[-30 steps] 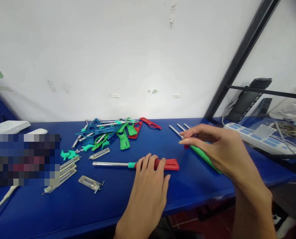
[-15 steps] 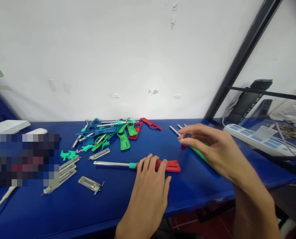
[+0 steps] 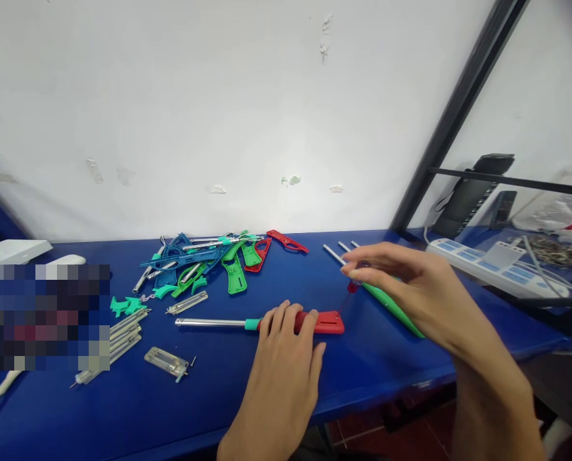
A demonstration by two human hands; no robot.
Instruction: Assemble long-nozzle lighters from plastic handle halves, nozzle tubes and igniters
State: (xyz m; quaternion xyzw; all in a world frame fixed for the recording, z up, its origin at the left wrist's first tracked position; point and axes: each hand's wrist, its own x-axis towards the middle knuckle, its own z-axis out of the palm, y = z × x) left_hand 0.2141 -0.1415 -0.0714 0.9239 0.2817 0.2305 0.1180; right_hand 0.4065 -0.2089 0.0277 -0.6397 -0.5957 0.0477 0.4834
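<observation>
My left hand (image 3: 283,358) lies over the handle of a red lighter (image 3: 331,322), fingers wrapped on it, holding it flat on the blue table. The lighter's silver tube (image 3: 209,323) points left, with a green collar (image 3: 252,324) at its base. My right hand (image 3: 386,272) pinches a small screwdriver (image 3: 353,286) by its dark red handle. The screwdriver's thin shaft slants down to the right end of the red handle, near a small hole. Beneath and behind my right hand lies a green lighter (image 3: 391,301), partly hidden.
A pile of blue, green and red casings (image 3: 204,256) lies at the back. Clear fuel tanks (image 3: 122,346), (image 3: 166,362) and green triggers (image 3: 127,305) are on the left. A white power strip (image 3: 497,269) stands on the right, by a black metal frame (image 3: 451,121).
The view has shifted slightly. The screwdriver's shaft has come a little closer to the right end of the red handle. My left hand keeps its hold.
</observation>
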